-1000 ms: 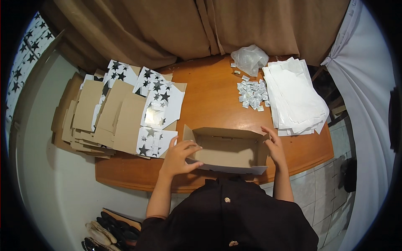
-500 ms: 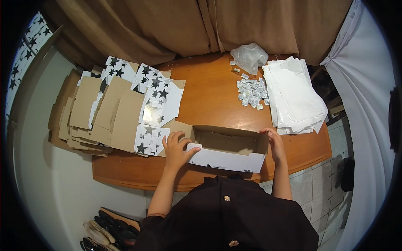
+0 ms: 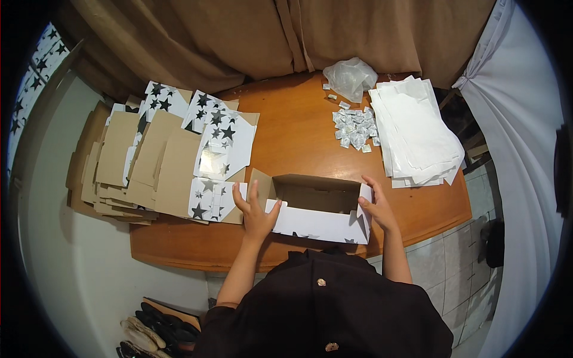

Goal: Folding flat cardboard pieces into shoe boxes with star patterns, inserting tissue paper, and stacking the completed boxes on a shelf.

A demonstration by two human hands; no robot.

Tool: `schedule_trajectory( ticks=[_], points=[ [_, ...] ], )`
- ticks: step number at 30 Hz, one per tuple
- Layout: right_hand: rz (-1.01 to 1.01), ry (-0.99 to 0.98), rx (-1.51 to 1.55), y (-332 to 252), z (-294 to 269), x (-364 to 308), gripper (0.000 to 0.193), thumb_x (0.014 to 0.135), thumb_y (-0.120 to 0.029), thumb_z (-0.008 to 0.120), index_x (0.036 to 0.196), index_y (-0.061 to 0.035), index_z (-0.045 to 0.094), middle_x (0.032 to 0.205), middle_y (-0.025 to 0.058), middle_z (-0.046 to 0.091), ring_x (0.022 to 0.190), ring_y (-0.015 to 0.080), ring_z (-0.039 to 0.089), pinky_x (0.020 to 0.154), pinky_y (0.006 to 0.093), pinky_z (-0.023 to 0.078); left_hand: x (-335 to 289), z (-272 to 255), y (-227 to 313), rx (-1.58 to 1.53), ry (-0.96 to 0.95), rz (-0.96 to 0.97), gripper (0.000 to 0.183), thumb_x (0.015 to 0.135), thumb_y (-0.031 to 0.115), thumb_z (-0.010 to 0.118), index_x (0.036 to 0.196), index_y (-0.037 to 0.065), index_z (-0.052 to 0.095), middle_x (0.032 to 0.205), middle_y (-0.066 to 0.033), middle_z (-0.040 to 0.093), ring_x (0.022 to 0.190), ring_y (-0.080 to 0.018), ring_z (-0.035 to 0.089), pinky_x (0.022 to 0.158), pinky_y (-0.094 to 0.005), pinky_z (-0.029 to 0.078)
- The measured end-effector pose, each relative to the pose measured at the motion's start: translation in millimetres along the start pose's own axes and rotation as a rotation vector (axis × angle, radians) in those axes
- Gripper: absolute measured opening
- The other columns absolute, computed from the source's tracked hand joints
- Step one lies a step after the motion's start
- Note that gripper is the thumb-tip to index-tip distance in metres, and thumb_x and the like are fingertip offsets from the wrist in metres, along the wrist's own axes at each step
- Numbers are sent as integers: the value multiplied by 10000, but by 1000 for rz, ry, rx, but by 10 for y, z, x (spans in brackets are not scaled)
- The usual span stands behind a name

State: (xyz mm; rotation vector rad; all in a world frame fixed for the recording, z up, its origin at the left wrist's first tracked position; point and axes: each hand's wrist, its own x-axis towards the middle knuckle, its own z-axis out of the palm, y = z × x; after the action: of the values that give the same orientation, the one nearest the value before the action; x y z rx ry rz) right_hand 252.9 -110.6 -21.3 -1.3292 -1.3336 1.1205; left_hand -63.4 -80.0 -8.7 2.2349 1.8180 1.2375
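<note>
A half-folded cardboard box, white with dark stars outside and brown inside, sits at the table's near edge with its top uncovered. My left hand is at its left end, fingers spread upward and the thumb by the front left corner. A brown end flap stands up beside those fingers. At the opposite end my right hand holds the white right end panel, thumb over its near edge and fingers along its far part.
Flat star-printed cardboard blanks lie stacked on the left. At the back right are a heap of small silvery packets, a clear plastic bag and a pile of white sheets. Brown curtains hang behind the wooden table.
The right end panel has folded inward, showing its white side, with my right hand moving left along with it. My left hand's fingers have spread, and the left end flap stands more upright.
</note>
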Motion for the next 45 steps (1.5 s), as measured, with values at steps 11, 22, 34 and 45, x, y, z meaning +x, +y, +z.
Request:
schedule_trajectory(
  ticks=[11, 22, 34, 45],
  points=[
    [-146, 161, 229, 194, 114, 35, 614, 716, -244, 761, 1178, -45, 411, 1111, 66, 428, 1090, 185, 407, 967, 316, 314, -21, -20, 83, -264, -182, 265, 439, 728, 26, 640, 1153, 34, 531, 1126, -139, 582, 1050, -314, 564, 906, -381, 451],
    [-310, 97, -590, -304, 148, 69, 467, 720, -173, 601, 1179, -99, 563, 1325, 215, 362, 1254, 349, 286, 1044, 453, 181, -64, 58, -75, -282, -77, 292, 389, 686, -17, 593, 1071, 35, 585, 1058, -134, 618, 998, -307, 593, 821, -374, 486],
    [-216, 124, -501, -170, 304, 80, 704, 699, -147, 566, 1373, -102, 366, 1389, 233, 263, 1284, 387, 246, 1069, 439, 174, -86, 30, -13, -53, -513, 319, 300, 824, 247, 574, 1057, 68, 634, 1154, -75, 586, 1139, -249, 510, 954, -465, 356],
    [-157, 267, -717, -299, 336, 2, 757, 643, -156, 691, 1326, -60, 380, 1379, 218, 264, 1283, 381, 252, 1038, 473, 247, -49, 23, -15, -53, -575, 332, 325, 831, 263, 561, 1081, 65, 617, 1141, -90, 566, 1138, -255, 488, 975, -452, 314]
  ],
)
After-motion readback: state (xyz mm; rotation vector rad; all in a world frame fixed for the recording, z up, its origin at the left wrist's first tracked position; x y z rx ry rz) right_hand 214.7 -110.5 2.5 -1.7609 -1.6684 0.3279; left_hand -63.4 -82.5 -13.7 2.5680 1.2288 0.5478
